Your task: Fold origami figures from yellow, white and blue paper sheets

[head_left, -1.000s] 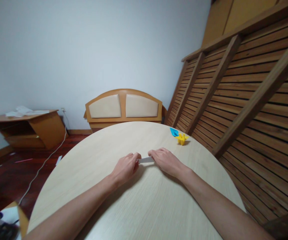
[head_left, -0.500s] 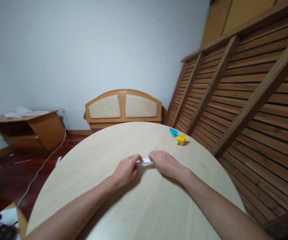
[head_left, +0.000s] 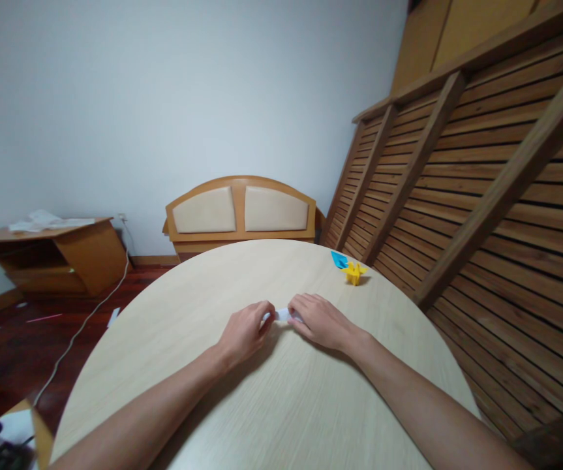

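Running crosswise, paper (head_left: 283, 315) is clamped by left grip (head_left: 244, 331) and right grip (head_left: 322, 322). Yellow origami (head_left: 354, 274) is set far right.

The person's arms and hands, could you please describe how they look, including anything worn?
The left hand and right hand are bare, without gloves. Neither wrist shows a watch or bracelet, and both forearms are sleeveless as far as they show.

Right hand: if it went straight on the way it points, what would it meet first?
Beyond the white paper it holds, the right hand would likely meet the left hand first, though depth is hard to judge.
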The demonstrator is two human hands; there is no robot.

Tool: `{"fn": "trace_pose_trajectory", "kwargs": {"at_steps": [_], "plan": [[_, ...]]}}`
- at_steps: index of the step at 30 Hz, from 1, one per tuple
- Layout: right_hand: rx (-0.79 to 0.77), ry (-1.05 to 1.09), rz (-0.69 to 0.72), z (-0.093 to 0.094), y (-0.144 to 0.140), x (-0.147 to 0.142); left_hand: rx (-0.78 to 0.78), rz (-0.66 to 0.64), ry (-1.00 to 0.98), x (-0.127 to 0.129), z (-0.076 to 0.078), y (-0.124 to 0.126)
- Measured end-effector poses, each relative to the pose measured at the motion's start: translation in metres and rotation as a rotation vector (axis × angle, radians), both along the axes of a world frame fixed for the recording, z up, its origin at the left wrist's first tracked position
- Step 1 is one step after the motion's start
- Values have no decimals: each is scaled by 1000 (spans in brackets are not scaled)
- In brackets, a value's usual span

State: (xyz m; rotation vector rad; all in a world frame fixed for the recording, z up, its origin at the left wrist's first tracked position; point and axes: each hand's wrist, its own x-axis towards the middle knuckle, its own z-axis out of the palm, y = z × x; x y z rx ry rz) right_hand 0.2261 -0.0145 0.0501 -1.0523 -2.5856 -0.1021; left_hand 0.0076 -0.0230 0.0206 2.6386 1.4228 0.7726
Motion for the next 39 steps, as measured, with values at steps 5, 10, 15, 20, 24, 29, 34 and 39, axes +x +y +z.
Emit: {"fn": "trace_pose_trajectory", "kwargs": {"at_steps": [5, 10, 15, 20, 24, 29, 34, 39], "plan": [[-4, 79, -1, -5, 2, -3, 69, -20, 9, 0, -5, 3], [23, 103, 37, -7, 3, -4, 88, -26, 10, 1, -3, 3], [59, 71, 33, -6, 1, -8, 79, 4, 30, 2, 0, 0], [60, 62, 48, -6, -1, -11, 87, -15, 34, 3, -1, -1], [53, 58, 43, -4, 0, -8, 93, -21, 41, -1, -1, 3], [48, 88, 8, 0, 3, -1, 91, 6, 99, -8, 6, 7], [13, 113, -16, 4, 5, 7, 79, 32, 143, -16, 12, 9], [-37, 135, -45, 5, 7, 14, 88, 45, 185, -20, 15, 11]]}}
